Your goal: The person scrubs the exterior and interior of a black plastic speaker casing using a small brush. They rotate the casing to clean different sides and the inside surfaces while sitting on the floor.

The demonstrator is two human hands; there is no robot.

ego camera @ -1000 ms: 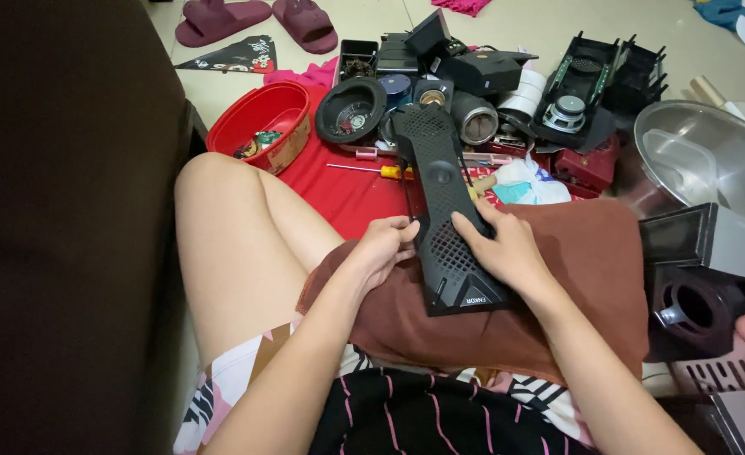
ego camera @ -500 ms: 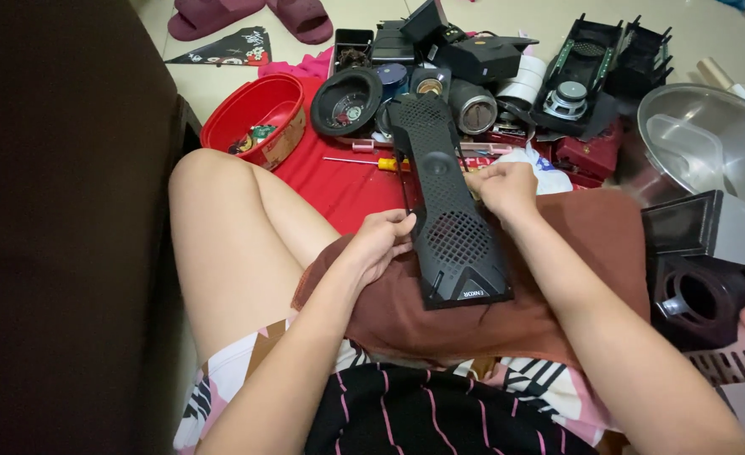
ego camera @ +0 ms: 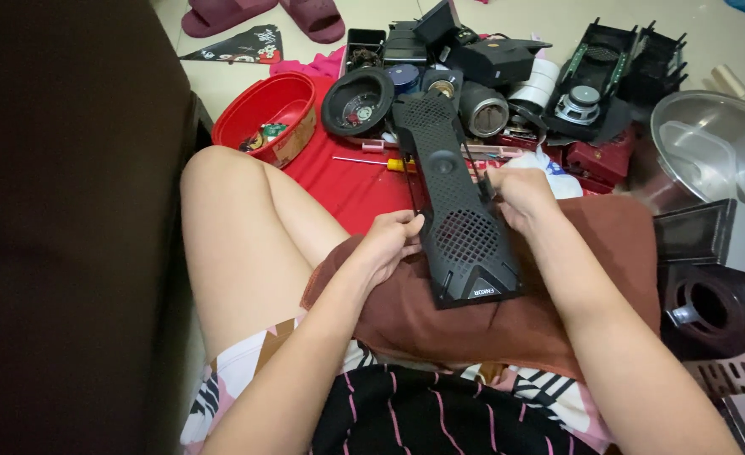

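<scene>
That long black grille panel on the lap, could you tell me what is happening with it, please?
A seated person holds the long black grille panel across a brown cloth on their lap. The left hand grips its left edge and the right hand its right edge. On the floor beyond lie a red bowl, a screwdriver, loose speaker cones and black housings.

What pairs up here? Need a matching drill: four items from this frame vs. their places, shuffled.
Items:
1. black speaker grille
2. red basin
3. steel bowl
4. screwdriver

Places:
A. far right, on the floor
B. on the red cloth, past the knee
C. on the lap, held by the left hand and right hand
D. upper left of the clutter, holding small bits

Pairs: 1-C, 2-D, 3-A, 4-B
</scene>
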